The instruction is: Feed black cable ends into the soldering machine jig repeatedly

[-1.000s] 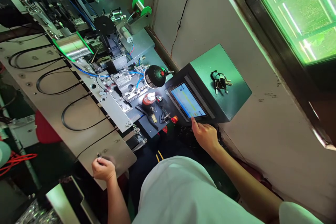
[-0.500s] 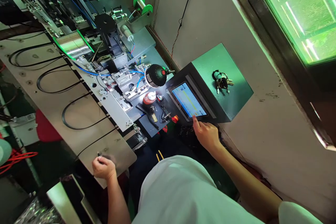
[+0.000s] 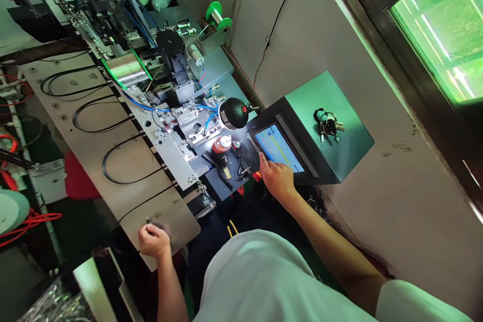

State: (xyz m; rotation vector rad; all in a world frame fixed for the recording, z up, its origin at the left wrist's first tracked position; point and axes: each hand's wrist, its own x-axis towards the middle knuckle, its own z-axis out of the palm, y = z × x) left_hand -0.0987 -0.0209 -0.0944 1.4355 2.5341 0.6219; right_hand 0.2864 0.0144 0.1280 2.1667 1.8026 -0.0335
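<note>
At far left a white roll (image 3: 13, 211) sits against red cable (image 3: 33, 222). Next, black cable loops (image 3: 103, 162) lie along the metal worktop (image 3: 181, 217), with a green-rimmed spool (image 3: 130, 70) of silvery wire beyond them. Over the worktop's near end, the left hand (image 3: 154, 240) has its grip closed to a pinch, thumb against finger, on a small dark piece (image 3: 148, 221) that pokes out at the top. To its right, on the machine (image 3: 171, 161), a red bottle (image 3: 221, 146) with a white cap stands near a black dome (image 3: 234, 113). The right hand (image 3: 278, 176) has its index finger stretched out and the others loosely bent, its grip on nothing visible. That fingertip is at the left edge of the lit screen (image 3: 279, 147); contact I cannot tell. Rightmost, keys (image 3: 327, 126) lie on the screen's box (image 3: 347, 141)
</note>
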